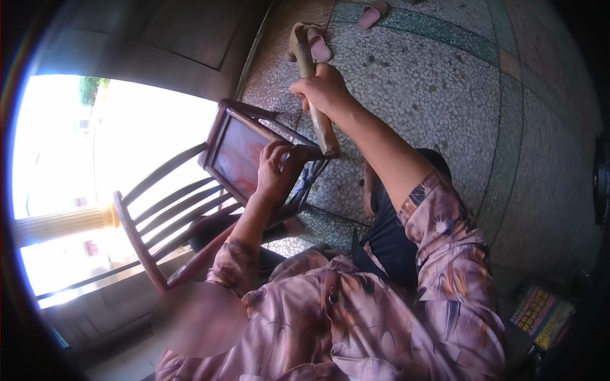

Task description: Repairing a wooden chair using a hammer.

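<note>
In the upper middle of the frame, the person's right hand (323, 92) has its grip closed around the light wooden handle of a hand tool with a tan-brown head (305, 62). The tool stands slantwise in the picture, its head toward the upper edge and its handle's thick end toward the centre. This end appears over the end of a chair leg, but I cannot tell if they touch.

The left hand (274, 168), near the centre of the frame, lies at the edge of a dark brown wooden chair with a slatted back and a framed seat panel (238, 155). Its fingers are bent; whether its grip is clenched on the wood, I cannot tell. The chair is left of centre, with its slats reaching toward the lower left.

Under it extends a grey-white speckled stone floor with green bands (406, 95). Two pink slippers (372, 15) are in the upper part. At the lower right is a printed box in dark and yellow colours (543, 314).
</note>
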`<state>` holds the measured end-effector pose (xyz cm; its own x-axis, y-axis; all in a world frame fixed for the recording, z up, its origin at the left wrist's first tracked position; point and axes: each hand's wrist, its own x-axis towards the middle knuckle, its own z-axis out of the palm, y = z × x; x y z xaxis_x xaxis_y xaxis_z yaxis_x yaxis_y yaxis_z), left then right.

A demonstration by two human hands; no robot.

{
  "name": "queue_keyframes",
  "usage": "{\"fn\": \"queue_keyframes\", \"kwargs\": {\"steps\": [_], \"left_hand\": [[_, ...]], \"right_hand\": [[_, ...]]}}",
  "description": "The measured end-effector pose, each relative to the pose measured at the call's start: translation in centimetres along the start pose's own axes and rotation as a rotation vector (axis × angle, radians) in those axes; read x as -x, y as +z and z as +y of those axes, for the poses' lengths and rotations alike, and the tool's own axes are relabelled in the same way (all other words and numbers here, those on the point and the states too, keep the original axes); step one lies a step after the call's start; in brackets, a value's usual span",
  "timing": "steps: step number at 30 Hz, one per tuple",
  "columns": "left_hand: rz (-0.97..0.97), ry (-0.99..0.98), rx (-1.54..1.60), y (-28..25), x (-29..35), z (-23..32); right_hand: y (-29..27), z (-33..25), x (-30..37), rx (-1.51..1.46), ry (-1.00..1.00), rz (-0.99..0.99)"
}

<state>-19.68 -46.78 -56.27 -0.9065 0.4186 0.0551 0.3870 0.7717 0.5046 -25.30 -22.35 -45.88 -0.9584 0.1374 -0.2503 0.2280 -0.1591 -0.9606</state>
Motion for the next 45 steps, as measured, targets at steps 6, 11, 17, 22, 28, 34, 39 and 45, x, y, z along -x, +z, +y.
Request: {"fn": "queue_keyframes", "kwargs": {"steps": [6,11,17,22,28,34,39,45], "left_hand": [[-0.010,-0.141,0.096,-1.7,-3.3,-0.5],[-0.111,0.088,-0.181,0.1,-1.3,-0.1],[-0.110,0.096,-0.373,2.1,1.5,0.9],[-0.213,0.028,-0.456,2.2,-0.7,2.0],[-0.214,0.143,-0.339,2.6,-0.2,4.4],[-0.596,0.422,-0.048,-1.3,10.9,5.5],[-0.288,-0.046,0.043,-10.2,15.5,5.4],[-0.046,-0.426,0.073,-18.6,23.8,2.7]], "right_hand": [[-0.1,0.4,-0.6,0.036,-0.011,0.018],[-0.6,0.2,0.0,0.101,-0.077,-0.007],[-1.3,0.5,0.9,0.181,0.003,-0.086],[-0.8,0.9,0.5,0.195,-0.015,-0.029],[-1.1,1.5,-0.6,0.186,-0.035,-0.013],[-2.4,0.0,-0.3,0.099,0.001,0.016],[-7.9,-3.4,2.8,0.113,-0.110,0.084],[-16.8,0.4,5.8,0.249,-0.169,0.268]]}}
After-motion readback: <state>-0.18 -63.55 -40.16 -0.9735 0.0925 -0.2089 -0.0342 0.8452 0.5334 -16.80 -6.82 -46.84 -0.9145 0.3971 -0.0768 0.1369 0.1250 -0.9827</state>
